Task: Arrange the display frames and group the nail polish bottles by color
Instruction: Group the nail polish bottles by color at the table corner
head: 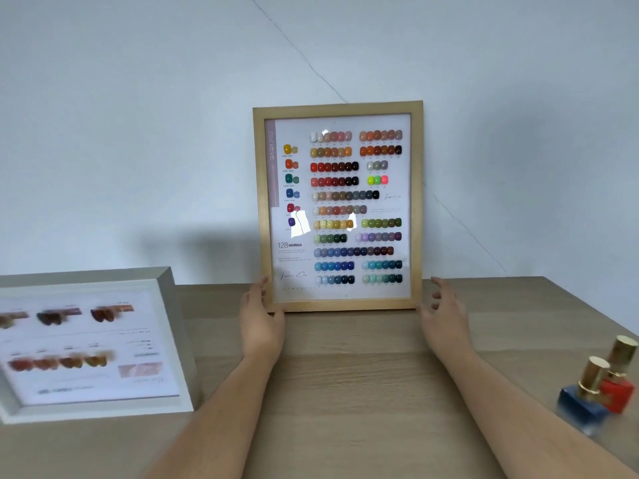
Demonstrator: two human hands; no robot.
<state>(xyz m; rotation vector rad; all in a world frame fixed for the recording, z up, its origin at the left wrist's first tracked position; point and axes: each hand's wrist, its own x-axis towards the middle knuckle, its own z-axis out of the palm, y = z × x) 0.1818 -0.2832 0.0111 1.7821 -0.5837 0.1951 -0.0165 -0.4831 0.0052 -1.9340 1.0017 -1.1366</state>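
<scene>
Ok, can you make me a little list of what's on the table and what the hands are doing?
wooden frame: upright against the wall, colour chart inside
white frame: lying flat on the left
blue bottle: right edge, gold cap
red bottle: just behind the blue one, gold cap
left hand: at the wooden frame's lower left corner
right hand: fingers spread, beside the lower right corner
table: light wood

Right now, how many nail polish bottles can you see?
2: a blue bottle and a red bottle touching behind it, at the table's right edge. More may sit outside the frame.
</scene>
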